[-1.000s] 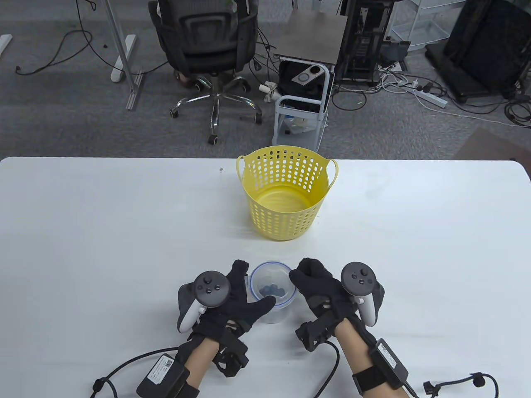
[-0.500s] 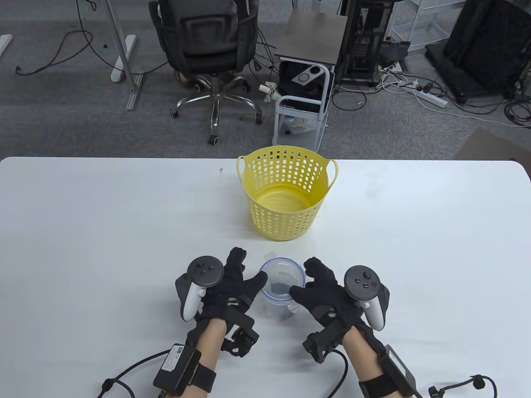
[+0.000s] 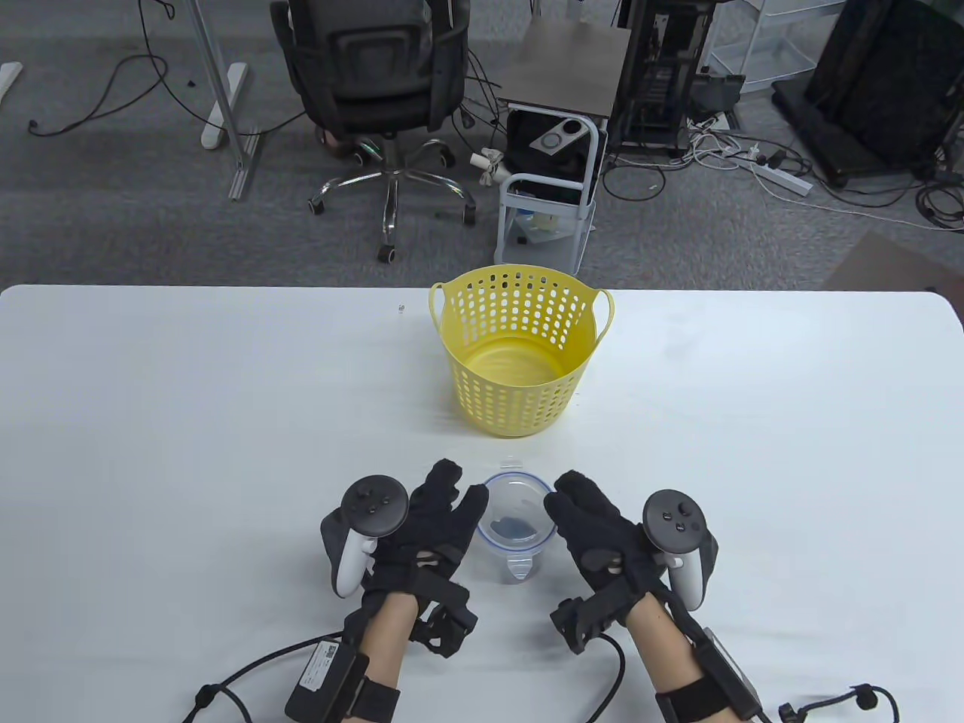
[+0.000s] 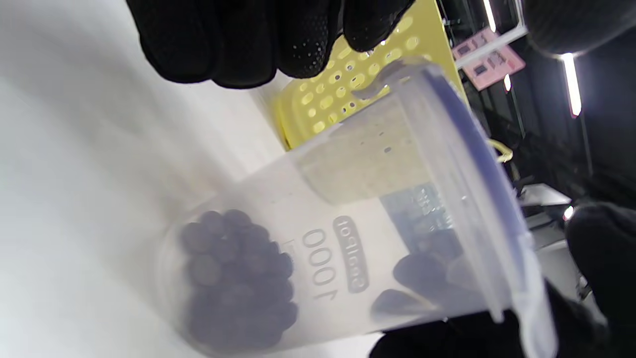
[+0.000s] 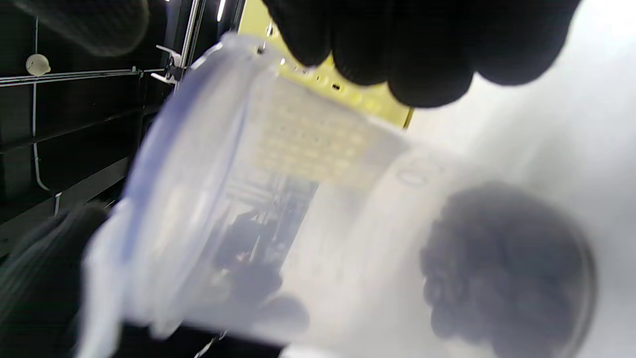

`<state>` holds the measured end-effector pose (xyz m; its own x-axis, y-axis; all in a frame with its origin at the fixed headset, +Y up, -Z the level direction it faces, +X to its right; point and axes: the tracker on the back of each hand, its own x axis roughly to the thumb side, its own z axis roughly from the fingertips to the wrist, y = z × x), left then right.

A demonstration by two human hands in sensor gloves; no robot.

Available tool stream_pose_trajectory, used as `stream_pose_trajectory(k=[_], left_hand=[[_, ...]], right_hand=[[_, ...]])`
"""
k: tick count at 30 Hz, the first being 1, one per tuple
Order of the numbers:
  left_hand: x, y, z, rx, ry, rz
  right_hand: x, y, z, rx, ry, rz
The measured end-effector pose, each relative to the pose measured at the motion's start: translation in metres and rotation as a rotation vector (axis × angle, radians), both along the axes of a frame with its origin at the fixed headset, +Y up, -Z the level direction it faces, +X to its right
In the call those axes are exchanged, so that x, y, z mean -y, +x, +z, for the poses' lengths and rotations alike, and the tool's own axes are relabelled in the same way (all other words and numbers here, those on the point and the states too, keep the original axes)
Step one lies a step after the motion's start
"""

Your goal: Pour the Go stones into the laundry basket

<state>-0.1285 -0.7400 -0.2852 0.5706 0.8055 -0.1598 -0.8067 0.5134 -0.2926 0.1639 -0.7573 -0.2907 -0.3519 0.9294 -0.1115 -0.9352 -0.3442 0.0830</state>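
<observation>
A clear plastic container (image 3: pixel 516 520) with a blue rim stands on the white table near its front edge. Black Go stones (image 3: pixel 512 525) lie at its bottom. The yellow laundry basket (image 3: pixel 520 354) stands upright behind it, with nothing inside. My left hand (image 3: pixel 461 493) lies just left of the container and my right hand (image 3: pixel 566 491) just right of it, fingers stretched forward. In the left wrist view the fingers (image 4: pixel 258 40) hang clear above the container (image 4: pixel 357 223) and stones (image 4: pixel 233 283). The right wrist view shows fingers (image 5: pixel 407 40) over the container (image 5: pixel 298 199); whether they touch is unclear.
A tiny speck (image 3: pixel 401 307) lies on the table left of the basket. Beyond the table's far edge stand an office chair (image 3: pixel 376 83) and a small cart (image 3: pixel 553 166). Glove cables (image 3: pixel 241 678) trail at the front edge.
The container has shifted slightly right and forward. My left thumb, then my right thumb, came off its front; both hands now lie stretched out beside it.
</observation>
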Motion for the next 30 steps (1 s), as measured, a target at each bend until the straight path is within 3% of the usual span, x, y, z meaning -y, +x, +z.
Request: stream_pose_trajectory(k=[7,11,19,20,21,22,23,27,30], left_hand=[[0.013,-0.001,-0.003,0.033,-0.103,0.011],[0.017,0.001,-0.005,0.058,-0.063,0.035],[0.022,0.001,-0.011,0.028,-0.100,0.095],[0.021,0.003,-0.012,0.011,-0.047,0.140],[0.018,0.004,-0.011,-0.039,-0.057,0.111],[0.017,0.004,-0.011,-0.011,-0.023,0.077],[0.018,0.003,-0.009,-0.037,-0.016,0.062],[0.021,0.004,-0.007,-0.027,-0.038,0.102],[0.026,-0.001,-0.005,-0.061,0.032,0.108]], right_hand=[[0.010,0.001,-0.003,-0.022,-0.072,0.041],[0.014,-0.003,-0.003,-0.027,-0.064,0.033],[0.015,-0.006,-0.007,-0.066,-0.124,-0.013],[0.014,-0.003,-0.009,-0.053,-0.128,0.007],[0.006,-0.006,-0.010,-0.023,0.021,-0.128],[0.003,-0.006,-0.008,0.089,-0.008,-0.046],[0.004,-0.005,-0.007,0.021,0.000,-0.015],[0.007,-0.001,-0.006,-0.018,-0.058,-0.060],[0.004,0.001,-0.001,0.057,0.038,0.065]])
